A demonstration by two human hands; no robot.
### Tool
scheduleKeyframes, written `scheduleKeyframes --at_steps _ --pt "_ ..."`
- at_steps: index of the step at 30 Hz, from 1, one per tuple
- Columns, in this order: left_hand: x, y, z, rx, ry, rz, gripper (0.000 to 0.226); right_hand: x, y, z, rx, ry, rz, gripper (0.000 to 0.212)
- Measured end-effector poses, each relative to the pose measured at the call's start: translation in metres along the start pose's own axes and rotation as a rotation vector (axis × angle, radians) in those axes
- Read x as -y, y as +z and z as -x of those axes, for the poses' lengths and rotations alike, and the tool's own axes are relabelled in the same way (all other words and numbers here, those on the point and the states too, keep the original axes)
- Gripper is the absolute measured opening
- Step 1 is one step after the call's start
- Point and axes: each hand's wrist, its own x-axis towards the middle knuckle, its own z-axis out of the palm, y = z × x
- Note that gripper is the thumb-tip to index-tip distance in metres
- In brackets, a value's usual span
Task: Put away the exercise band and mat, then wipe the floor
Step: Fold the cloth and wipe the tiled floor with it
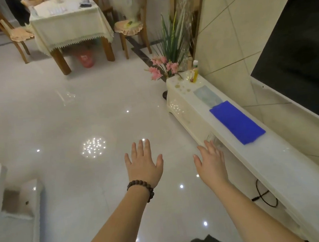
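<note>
Reaching forward: both hands stretch out over the floor, palms down, fingers straight and spread, holding nothing.
Left hand (143, 163): fingers splayed, a dark beaded bracelet (141, 190) round the wrist, above bare tile.
Right hand (210, 160): fingers extended and slightly fanned, just beside the front edge of the counter, its fingertips near that edge; contact cannot be told.
Hands together: apart from each other, side by side, neither gripping anything.
Floor (68, 119): glossy pale tile with bright reflections of ceiling lights.
Counter (286, 167): long, low and white, running along the wall on the right under a large dark screen (303, 54).
Blue cloth (237, 124): folded flat, lying on top of the counter, ahead of and to the right of the right hand, untouched.
Further along the counter: a yellow bottle (194, 73) near the far end, with a plant and pink flowers (161, 66) beside it.
Background: a dining table (69, 24) with a cream cloth, wooden chairs on either side.
Exercise band and mat: cannot tell where they are.
</note>
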Motion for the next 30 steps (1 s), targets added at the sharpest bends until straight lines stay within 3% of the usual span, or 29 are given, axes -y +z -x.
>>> scheduleKeyframes --at_steps 8,18,30 --pt "-0.046 0.026 -0.172 0.04 0.112 -0.007 0.068 -0.023 0.009 -0.156 -0.019 0.12 0.031 0.049" --pt "-0.163 0.059 -0.445 0.204 0.311 -0.088 0.069 -0.094 0.011 -0.409 -0.032 0.334 -0.032 0.047" --pt "-0.249 0.095 -0.656 0.359 0.57 -0.135 0.07 -0.133 0.026 -0.565 -0.015 0.601 -0.055 0.046"
